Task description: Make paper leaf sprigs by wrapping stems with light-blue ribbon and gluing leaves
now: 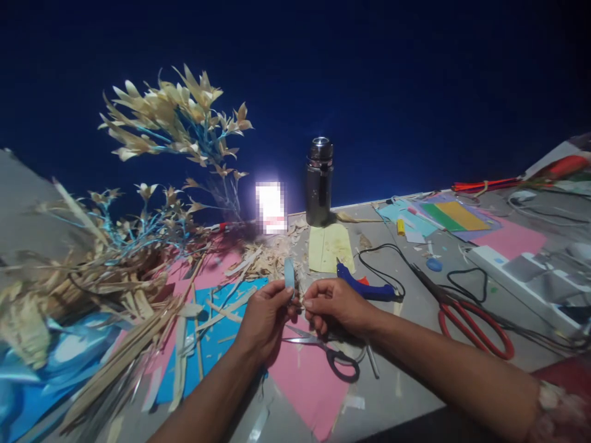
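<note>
My left hand (264, 317) is closed around a narrow pale-blue roll of tape (289, 272), held upright between thumb and fingers. Close beside it, my right hand (340, 303) has its fingertips pinched together; whatever lies between them is too small to make out. Black-handled scissors (342, 364) lie just below both hands on pink paper (309, 394). Right behind my right hand rests a blue hot glue gun (367, 288), its nozzle by a stained yellow sheet (323, 249).
Dried husk strips (133, 344) and blue paper (182, 351) cover the left side, below artificial flower stems (180, 117). A dark flask (319, 184) stands at the back beside a bright light (271, 206). Red-handled scissors (480, 326), cables and a white power strip (521, 295) lie right.
</note>
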